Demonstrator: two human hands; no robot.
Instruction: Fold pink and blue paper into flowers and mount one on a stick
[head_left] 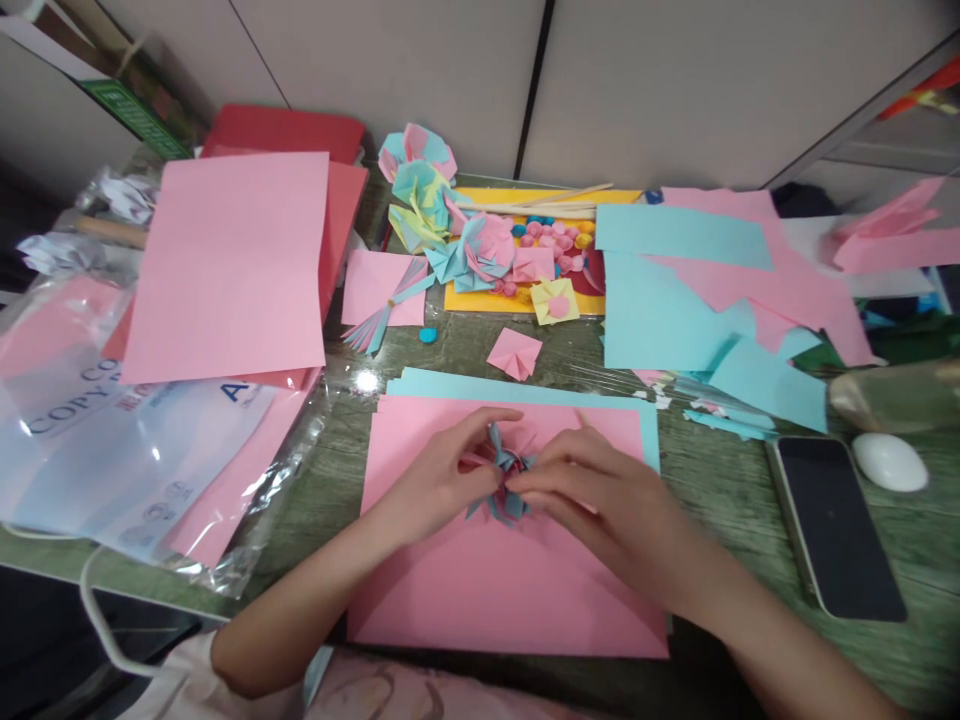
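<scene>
Both hands meet over a stack of pink sheets (510, 600), which has blue sheets showing under its back edge. Between them is a small blue and pink folded paper piece (512, 505) with spiky strips spreading outward. My left hand (442, 475) grips it from the left, thumb and fingers closed at its side. From the right, my right hand (607, 490) pinches at its centre, fingertips pressed together. The fingers cover part of the piece.
Behind the stack are folded paper flowers (420, 195), a pink square (515, 353) and a tied strip bundle (386, 305). Plastic-wrapped paper (150, 450) lies left; blue cut sheets (660, 310), a phone (836, 530) and a white oval object (890, 461) lie right.
</scene>
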